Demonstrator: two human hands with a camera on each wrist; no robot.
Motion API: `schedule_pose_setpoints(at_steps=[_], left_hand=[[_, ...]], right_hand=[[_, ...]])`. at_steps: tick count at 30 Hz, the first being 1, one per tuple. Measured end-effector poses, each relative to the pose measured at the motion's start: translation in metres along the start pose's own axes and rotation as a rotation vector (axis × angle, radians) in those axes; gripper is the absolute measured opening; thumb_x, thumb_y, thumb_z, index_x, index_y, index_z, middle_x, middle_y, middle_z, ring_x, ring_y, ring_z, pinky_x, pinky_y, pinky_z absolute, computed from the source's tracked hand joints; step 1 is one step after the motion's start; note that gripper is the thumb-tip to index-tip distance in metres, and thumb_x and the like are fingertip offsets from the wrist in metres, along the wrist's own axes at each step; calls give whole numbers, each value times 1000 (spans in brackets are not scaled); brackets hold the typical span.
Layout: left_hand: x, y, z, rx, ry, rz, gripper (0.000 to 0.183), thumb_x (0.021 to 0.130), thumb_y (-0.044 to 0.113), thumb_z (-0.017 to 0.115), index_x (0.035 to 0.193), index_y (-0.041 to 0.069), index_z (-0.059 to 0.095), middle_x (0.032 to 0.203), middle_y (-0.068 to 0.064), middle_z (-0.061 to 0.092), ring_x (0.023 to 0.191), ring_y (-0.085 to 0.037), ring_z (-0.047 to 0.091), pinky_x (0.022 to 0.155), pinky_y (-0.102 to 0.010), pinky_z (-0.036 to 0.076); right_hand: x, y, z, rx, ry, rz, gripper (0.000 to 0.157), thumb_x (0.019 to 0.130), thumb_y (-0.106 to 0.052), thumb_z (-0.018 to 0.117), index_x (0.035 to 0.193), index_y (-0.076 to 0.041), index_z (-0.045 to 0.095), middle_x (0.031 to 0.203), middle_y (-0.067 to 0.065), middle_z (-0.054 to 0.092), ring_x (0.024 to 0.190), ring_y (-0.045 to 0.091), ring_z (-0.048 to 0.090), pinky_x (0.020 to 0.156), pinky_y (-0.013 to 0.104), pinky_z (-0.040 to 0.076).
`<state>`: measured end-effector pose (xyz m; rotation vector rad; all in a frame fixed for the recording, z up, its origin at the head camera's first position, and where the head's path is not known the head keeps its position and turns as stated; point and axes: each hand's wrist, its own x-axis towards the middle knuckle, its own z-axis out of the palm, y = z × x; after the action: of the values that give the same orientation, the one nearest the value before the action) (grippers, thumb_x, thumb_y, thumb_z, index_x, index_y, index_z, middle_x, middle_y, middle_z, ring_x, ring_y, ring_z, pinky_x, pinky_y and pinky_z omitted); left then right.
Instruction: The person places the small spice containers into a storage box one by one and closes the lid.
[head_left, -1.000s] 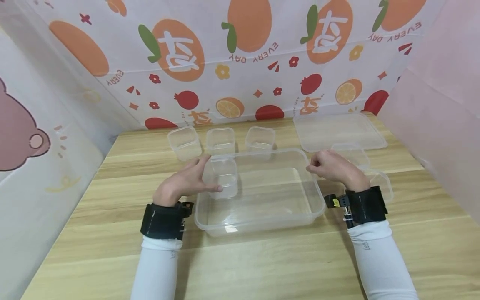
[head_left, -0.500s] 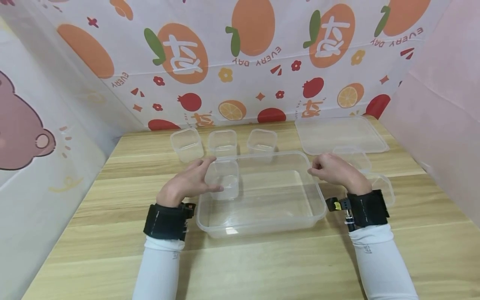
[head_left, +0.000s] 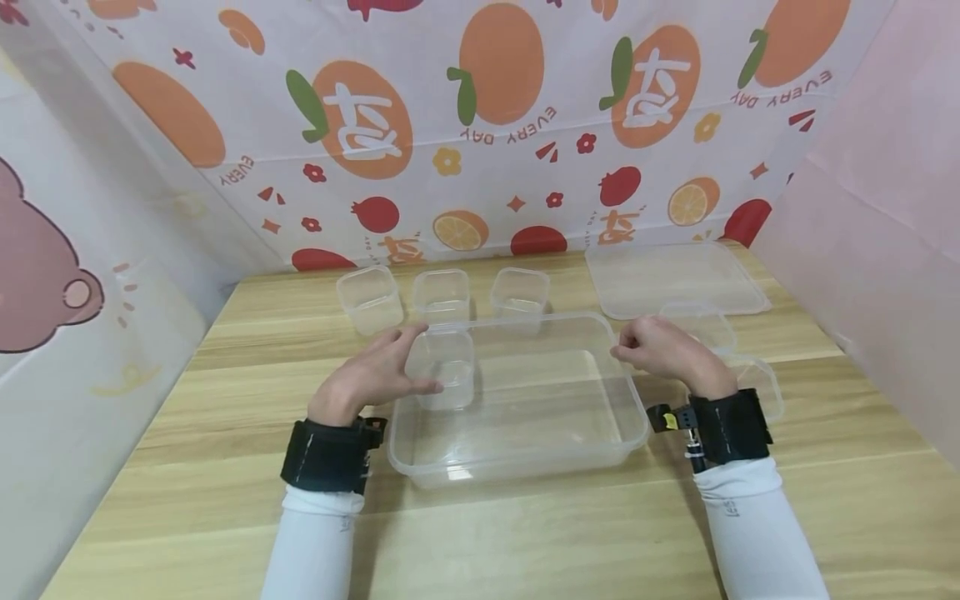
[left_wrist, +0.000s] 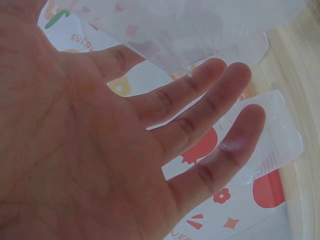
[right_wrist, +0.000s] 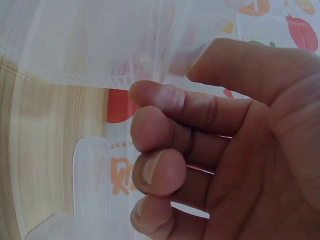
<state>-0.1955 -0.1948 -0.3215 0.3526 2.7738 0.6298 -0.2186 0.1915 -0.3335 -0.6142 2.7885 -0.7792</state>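
A large clear plastic box (head_left: pixel 525 471) sits in the middle of the table. In its back left corner stands a small clear plastic tub (head_left: pixel 453 396). My left hand (head_left: pixel 371 379) lies at the box's left side, thumb over the small tub and fingers spread; the left wrist view shows the fingers (left_wrist: pixel 200 170) nearly straight, the index partly behind clear plastic. At the box's right side my right hand (head_left: pixel 667 350) pinches the wall between thumb and index finger, with the other fingers (right_wrist: pixel 160 172) curled in below, clear in the right wrist view.
Behind the box stand three small clear tubs, at left (head_left: pixel 373 312), middle (head_left: pixel 441 292) and right (head_left: pixel 519 290). A large flat clear lid (head_left: pixel 675 279) lies at the back right. Smaller lids (head_left: pixel 761 387) lie beside the right wrist. Printed cloth (head_left: pixel 330 208) hangs behind the table.
The head view shifts slightly. Both hands, the box and the tubs keep their places relative to each other.
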Motion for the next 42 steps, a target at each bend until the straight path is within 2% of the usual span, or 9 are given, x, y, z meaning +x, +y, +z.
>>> schedule_pose_setpoints(at_steps=[14, 23, 26, 29, 33, 36, 42], left_hand=[[-2, -1, -1, 5, 13, 17, 93, 87, 36, 82, 157, 4, 30, 152, -32, 34, 135, -47, 39, 101, -66, 40], [1, 0, -4, -26, 12, 18, 94, 89, 40, 79, 158, 5, 26, 155, -32, 28, 137, -49, 35, 102, -68, 37], [-1, -3, -9, -52, 65, 35, 91, 93, 46, 71, 158, 4, 24, 155, -32, 22, 135, -49, 36, 101, -67, 38], [-3, -7, -14, -49, 154, 48, 84, 99, 48, 62, 157, 0, 24, 155, -31, 21, 136, -48, 34, 102, -66, 38], [-2, -14, -19, -2, 279, 44, 67, 105, 40, 55, 152, -3, 36, 150, -32, 34, 129, -48, 44, 101, -65, 39], [1, -20, -23, 23, 367, 28, 54, 105, 33, 55, 144, -5, 48, 142, -32, 45, 118, -48, 55, 97, -64, 43], [12, -26, -31, 21, 459, -24, 44, 106, 29, 52, 134, -5, 58, 136, -31, 51, 117, -49, 54, 92, -64, 45]], right_hand=[[1, 0, 4, 6, -2, 27, 22, 97, -8, 65, 76, 0, 67, 62, 0, 46, 57, 15, 43, 56, 30, 35], [2, 0, 1, 13, -3, 42, 22, 97, -8, 64, 75, -1, 66, 63, 0, 46, 58, 16, 43, 56, 30, 35], [3, 1, 0, 21, 0, 37, 24, 97, -8, 64, 74, -1, 65, 62, -1, 45, 57, 15, 42, 55, 30, 33], [3, 2, -1, 30, -7, 35, 24, 97, -8, 64, 74, -1, 64, 62, -2, 45, 57, 14, 41, 55, 29, 33], [3, 3, 1, 41, -18, 30, 26, 97, -9, 64, 72, -1, 64, 61, -2, 45, 56, 13, 41, 55, 29, 32], [4, 2, 2, 42, -9, 16, 26, 97, -9, 64, 73, -1, 64, 61, -2, 45, 56, 13, 41, 55, 28, 32], [1, 3, 0, 26, -4, 26, 26, 97, -9, 64, 72, -2, 63, 61, -2, 46, 56, 14, 42, 55, 29, 33]])
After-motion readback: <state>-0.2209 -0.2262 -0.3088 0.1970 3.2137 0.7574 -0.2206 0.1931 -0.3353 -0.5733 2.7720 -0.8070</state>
